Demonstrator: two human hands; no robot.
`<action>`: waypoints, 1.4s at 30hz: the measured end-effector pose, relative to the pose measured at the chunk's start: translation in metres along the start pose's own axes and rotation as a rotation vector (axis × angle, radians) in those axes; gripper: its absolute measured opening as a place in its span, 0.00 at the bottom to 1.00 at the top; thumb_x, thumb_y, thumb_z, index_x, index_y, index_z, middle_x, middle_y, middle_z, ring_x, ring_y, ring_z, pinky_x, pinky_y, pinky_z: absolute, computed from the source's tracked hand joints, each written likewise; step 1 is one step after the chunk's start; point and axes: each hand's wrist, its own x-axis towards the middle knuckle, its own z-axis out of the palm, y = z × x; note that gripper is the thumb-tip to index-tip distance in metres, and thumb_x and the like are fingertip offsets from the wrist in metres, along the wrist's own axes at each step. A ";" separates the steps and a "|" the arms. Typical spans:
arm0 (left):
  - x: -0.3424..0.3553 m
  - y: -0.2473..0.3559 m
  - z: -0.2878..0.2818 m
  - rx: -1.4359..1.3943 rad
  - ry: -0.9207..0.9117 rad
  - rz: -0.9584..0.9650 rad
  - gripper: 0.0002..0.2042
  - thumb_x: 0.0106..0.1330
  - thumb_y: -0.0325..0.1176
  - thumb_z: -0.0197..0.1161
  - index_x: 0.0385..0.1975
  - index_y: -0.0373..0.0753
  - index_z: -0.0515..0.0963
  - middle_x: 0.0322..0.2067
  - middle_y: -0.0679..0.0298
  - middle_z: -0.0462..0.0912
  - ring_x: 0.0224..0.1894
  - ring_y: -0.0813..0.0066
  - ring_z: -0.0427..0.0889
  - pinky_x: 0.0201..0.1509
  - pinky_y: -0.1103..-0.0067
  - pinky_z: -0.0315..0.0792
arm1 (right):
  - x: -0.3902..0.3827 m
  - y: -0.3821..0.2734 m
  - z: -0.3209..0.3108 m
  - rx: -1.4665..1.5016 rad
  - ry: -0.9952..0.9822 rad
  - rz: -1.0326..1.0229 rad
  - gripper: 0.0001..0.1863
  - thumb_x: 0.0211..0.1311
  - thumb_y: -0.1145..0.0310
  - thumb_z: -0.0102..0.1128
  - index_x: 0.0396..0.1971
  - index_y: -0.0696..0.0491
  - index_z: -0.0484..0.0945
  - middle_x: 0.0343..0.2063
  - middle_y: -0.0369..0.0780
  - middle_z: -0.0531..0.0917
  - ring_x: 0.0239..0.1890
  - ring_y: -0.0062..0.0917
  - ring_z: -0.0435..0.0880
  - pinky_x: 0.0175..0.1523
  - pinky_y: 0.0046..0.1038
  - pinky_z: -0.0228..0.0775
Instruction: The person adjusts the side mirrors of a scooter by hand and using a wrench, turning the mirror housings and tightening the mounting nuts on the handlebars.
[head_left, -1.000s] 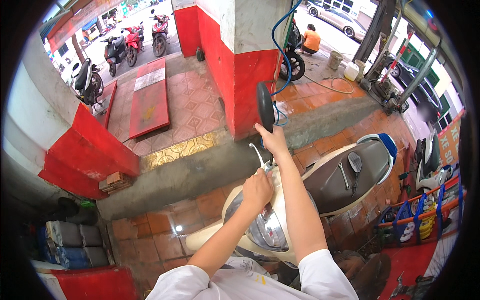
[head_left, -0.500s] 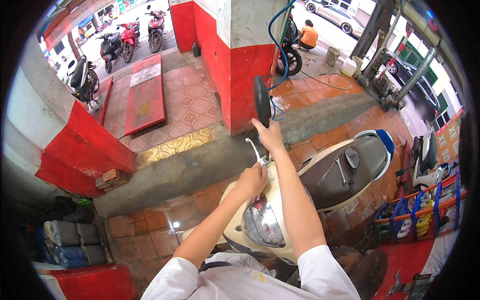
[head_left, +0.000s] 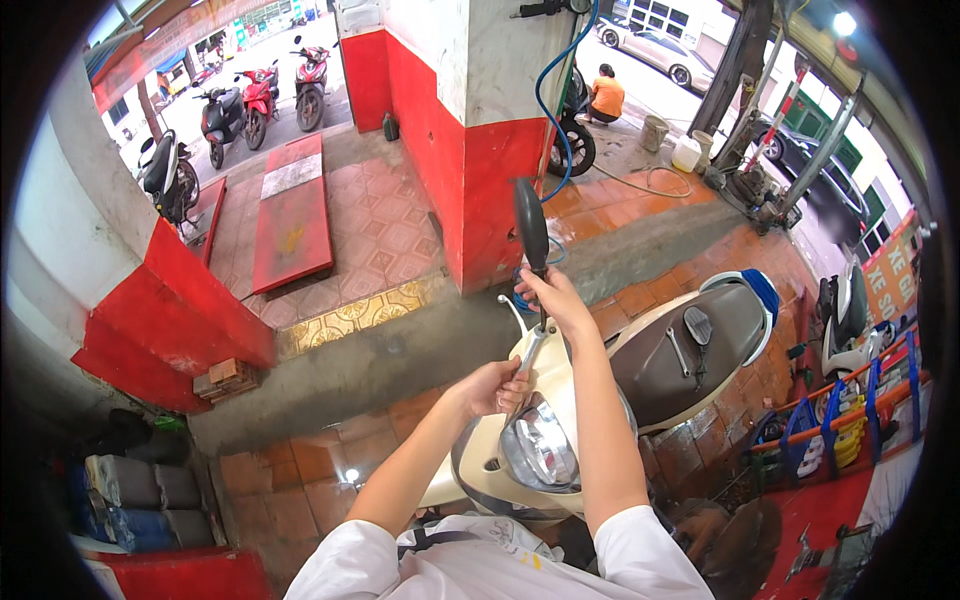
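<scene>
In front of me stands a cream scooter [head_left: 470, 468] with a chrome-rimmed headlight [head_left: 540, 445]. A black rear-view mirror [head_left: 531, 226] rises on its stem from the handlebar. My right hand [head_left: 560, 303] is closed round the stem, just below the mirror head. My left hand [head_left: 493, 388] pinches the near end of a silver wrench [head_left: 533, 352], whose far end reaches the foot of the stem. Beyond the left hand shows the brake lever [head_left: 512, 310]. On the brown seat [head_left: 650, 375] lie another wrench [head_left: 681, 346] and a second mirror [head_left: 698, 325].
A red and white pillar [head_left: 500, 190] with a blue hose [head_left: 545, 90] stands ahead. A concrete step [head_left: 380, 350] runs beyond the scooter. Blue and orange racks [head_left: 830, 425] are at right, stacked packs [head_left: 130, 485] at left. A person in orange [head_left: 606, 98] squats outside.
My right hand has shifted its grip on the mirror stem, which sits slightly further right. My left hand has come nearer to me, and the wrench now shows beyond it.
</scene>
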 end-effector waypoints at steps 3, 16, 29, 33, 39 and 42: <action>0.003 0.000 0.013 0.231 0.082 0.012 0.23 0.79 0.54 0.29 0.21 0.50 0.56 0.17 0.79 0.50 0.15 0.86 0.47 0.17 0.84 0.46 | 0.007 -0.002 0.001 -0.066 0.015 -0.026 0.17 0.66 0.53 0.61 0.38 0.54 0.77 0.22 0.33 0.77 0.22 0.15 0.74 0.26 0.21 0.67; -0.015 0.080 -0.029 0.580 0.105 -0.257 0.26 0.76 0.60 0.36 0.18 0.52 0.56 0.13 0.80 0.49 0.09 0.90 0.43 0.11 0.86 0.36 | 0.001 -0.015 0.017 -0.071 0.009 0.021 0.24 0.63 0.46 0.62 0.34 0.55 0.79 0.14 0.30 0.71 0.14 0.13 0.68 0.19 0.22 0.59; -0.001 0.027 -0.005 0.830 0.622 0.830 0.12 0.59 0.35 0.74 0.27 0.40 0.75 0.17 0.77 0.70 0.18 0.90 0.64 0.21 0.85 0.55 | 0.005 -0.010 0.017 0.156 0.150 0.124 0.18 0.57 0.50 0.69 0.31 0.51 0.79 0.15 0.27 0.69 0.14 0.12 0.65 0.19 0.20 0.56; 0.014 0.008 0.001 0.752 0.578 0.758 0.12 0.61 0.35 0.72 0.35 0.39 0.74 0.16 0.80 0.67 0.19 0.91 0.61 0.23 0.86 0.54 | 0.003 0.004 0.005 0.350 0.321 0.067 0.15 0.59 0.53 0.68 0.26 0.46 0.75 0.14 0.27 0.69 0.16 0.14 0.70 0.24 0.23 0.60; -0.011 -0.003 -0.013 0.803 0.584 0.839 0.10 0.64 0.36 0.69 0.34 0.42 0.74 0.21 0.77 0.72 0.18 0.91 0.61 0.19 0.86 0.53 | -0.043 -0.015 -0.039 0.253 0.099 0.059 0.09 0.61 0.62 0.68 0.28 0.47 0.76 0.26 0.32 0.81 0.35 0.20 0.82 0.40 0.26 0.69; -0.037 -0.005 -0.009 0.960 0.614 0.789 0.10 0.69 0.41 0.62 0.35 0.41 0.74 0.19 0.79 0.66 0.19 0.91 0.59 0.19 0.86 0.51 | -0.077 -0.007 -0.048 0.062 -0.082 -0.105 0.09 0.62 0.67 0.66 0.37 0.53 0.77 0.43 0.39 0.84 0.45 0.21 0.81 0.51 0.24 0.72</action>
